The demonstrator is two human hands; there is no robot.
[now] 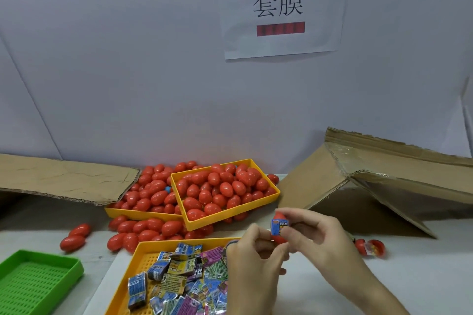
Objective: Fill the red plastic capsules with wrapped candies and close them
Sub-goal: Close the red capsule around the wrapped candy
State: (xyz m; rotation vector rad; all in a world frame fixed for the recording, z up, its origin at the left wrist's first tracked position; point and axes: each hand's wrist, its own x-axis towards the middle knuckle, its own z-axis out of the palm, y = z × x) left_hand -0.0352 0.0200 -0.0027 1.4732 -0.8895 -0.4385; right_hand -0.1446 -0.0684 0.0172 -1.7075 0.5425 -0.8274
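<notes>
- Head view: a red capsule (279,234) is held above the tabletop (320,276) between both hands, its long axis roughly upright; most of it is hidden behind a blue wrapped candy (279,227) and the fingers.
- The candy is pinched against the capsule by the right hand (317,233); its print is too blurred to be read.
- The capsule's lower end is gripped by the curled fingers of the left hand (252,256); whether the capsule is open cannot be told.
- Wrapped candies fill a yellow tray (143,256), cut off by the bottom edge and partly covered by the left hand.
- Closed capsules are heaped in two yellow trays (271,198) behind, and some are spilled around them.
- An opened capsule (371,248) lies right of the hands, partly hidden by the right wrist.
- A green tray (74,267) is cut off at lower left.
</notes>
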